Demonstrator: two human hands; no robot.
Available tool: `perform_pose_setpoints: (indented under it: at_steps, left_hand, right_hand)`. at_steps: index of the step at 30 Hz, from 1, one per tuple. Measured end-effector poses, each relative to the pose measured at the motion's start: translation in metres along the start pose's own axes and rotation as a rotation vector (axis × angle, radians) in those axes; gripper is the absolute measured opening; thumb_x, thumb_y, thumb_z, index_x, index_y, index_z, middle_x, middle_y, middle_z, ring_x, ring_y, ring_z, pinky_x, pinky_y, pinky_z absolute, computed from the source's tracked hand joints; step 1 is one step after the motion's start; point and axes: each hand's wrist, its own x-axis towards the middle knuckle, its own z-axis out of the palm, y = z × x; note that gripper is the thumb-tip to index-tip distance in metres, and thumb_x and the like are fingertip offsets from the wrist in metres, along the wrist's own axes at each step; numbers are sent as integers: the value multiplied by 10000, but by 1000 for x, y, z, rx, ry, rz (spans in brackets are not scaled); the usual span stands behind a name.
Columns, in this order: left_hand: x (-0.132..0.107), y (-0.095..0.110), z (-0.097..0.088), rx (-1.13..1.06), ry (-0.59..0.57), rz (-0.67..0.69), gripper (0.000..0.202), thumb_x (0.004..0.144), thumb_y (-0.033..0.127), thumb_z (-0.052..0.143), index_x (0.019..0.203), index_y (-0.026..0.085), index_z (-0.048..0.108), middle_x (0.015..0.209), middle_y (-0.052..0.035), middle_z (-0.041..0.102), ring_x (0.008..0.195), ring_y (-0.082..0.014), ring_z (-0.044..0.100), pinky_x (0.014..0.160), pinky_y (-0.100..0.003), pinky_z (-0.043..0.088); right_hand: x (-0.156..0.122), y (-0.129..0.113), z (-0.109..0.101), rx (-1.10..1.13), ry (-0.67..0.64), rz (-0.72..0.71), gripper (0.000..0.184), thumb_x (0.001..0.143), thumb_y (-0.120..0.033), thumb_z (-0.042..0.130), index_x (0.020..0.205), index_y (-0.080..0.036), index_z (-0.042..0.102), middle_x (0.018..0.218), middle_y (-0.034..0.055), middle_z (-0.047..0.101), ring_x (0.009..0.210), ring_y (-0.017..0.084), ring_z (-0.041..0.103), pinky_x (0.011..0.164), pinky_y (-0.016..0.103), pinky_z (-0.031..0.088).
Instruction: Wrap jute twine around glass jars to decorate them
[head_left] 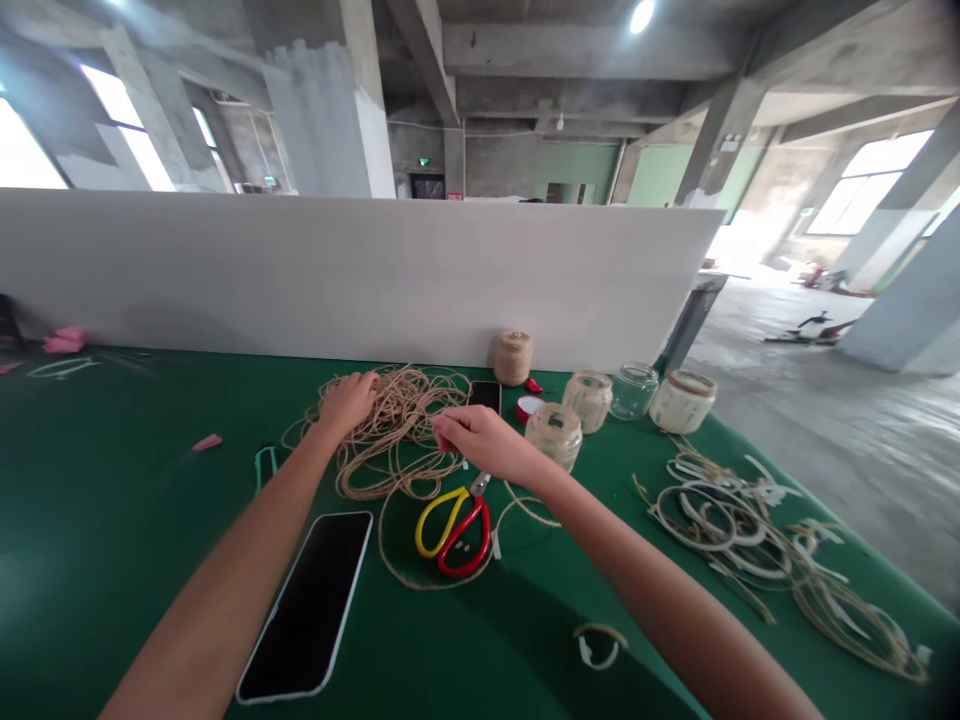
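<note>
A loose, tangled heap of jute twine [394,425] lies on the green table. My left hand [349,403] is at the heap's left side, its fingers curled into the strands. Over the right edge of the twine, my right hand [480,437] is closed, thumb and fingers together; whatever they pinch is hidden. Just below it lie scissors [471,530] with one yellow and one red handle, their blades partly under the hand. A strand from the heap loops around the scissors' handles.
A large smartphone [307,605] lies at front left, a dark phone [485,396] beyond my right hand. A twine spool [513,358], a red tape roll [529,408] and glass jars [634,390], some twine-wrapped, stand behind. Rings and twine scraps [697,515] lie right. A white panel [337,280] borders the back.
</note>
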Motion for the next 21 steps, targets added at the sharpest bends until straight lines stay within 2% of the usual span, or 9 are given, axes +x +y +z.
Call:
perform_pose_setpoints:
  at_steps: [2,6,8,10,12,15,17,19,21]
  left_hand:
    - [1,2,0,-37,27,12,282,799,221,388,1007,205,578,1010,-116,564,958,-276,508,767,-355,398]
    - [0,7,-4,-139,115,-7,152,746,236,456,724,178,595,928,-115,568,942,-287,505,767,-362,391]
    - [0,8,-12,-214,181,-35,142,745,255,460,688,175,563,873,-102,575,894,-264,524,745,-343,399]
    - [2,8,-27,-309,250,-78,155,774,274,427,709,179,530,772,-67,577,761,-208,549,673,-296,412]
    - [5,9,-49,-410,336,-138,183,828,281,342,783,184,491,692,-27,560,611,-148,527,574,-247,402]
    - [12,17,-94,-588,518,-194,163,862,289,290,854,197,424,597,28,469,517,-102,462,493,-208,362]
    - [13,27,-128,-1175,718,-144,72,808,259,430,770,201,411,512,72,373,393,-67,323,407,-211,266]
    - [10,40,-161,-1255,769,-112,78,810,253,451,765,211,403,488,94,326,362,-46,220,386,-213,189]
    - [1,55,-189,-1378,778,-30,90,801,249,496,759,215,424,476,93,324,355,-44,204,377,-225,135]
  right_hand:
    - [6,-1,3,1,-6,6,352,892,-286,316,604,-166,478,574,-37,465,525,72,410,560,202,326]
    - [13,-1,7,-50,17,-5,347,879,-276,328,583,-168,474,549,-41,471,517,72,419,558,197,324]
    - [21,1,6,-111,76,-15,342,873,-271,330,583,-170,479,571,-36,498,541,76,442,575,195,328]
    - [36,4,3,-168,146,0,334,873,-276,318,612,-172,499,623,-23,537,582,87,469,597,200,334]
    - [55,9,1,-193,185,32,345,885,-302,273,682,-173,522,678,-1,563,625,107,490,613,214,340]
    - [85,24,4,-229,179,92,388,900,-313,208,743,-174,534,769,32,591,732,144,530,683,240,362]
    - [99,38,12,-253,111,136,321,878,-326,299,725,-181,540,790,41,609,772,166,546,717,262,372]
    - [105,52,22,-275,33,204,244,832,-364,425,718,-183,542,799,59,627,781,196,556,722,300,385]
    - [104,62,31,-279,-13,264,240,785,-414,509,784,-177,545,825,79,638,781,214,566,711,328,402]
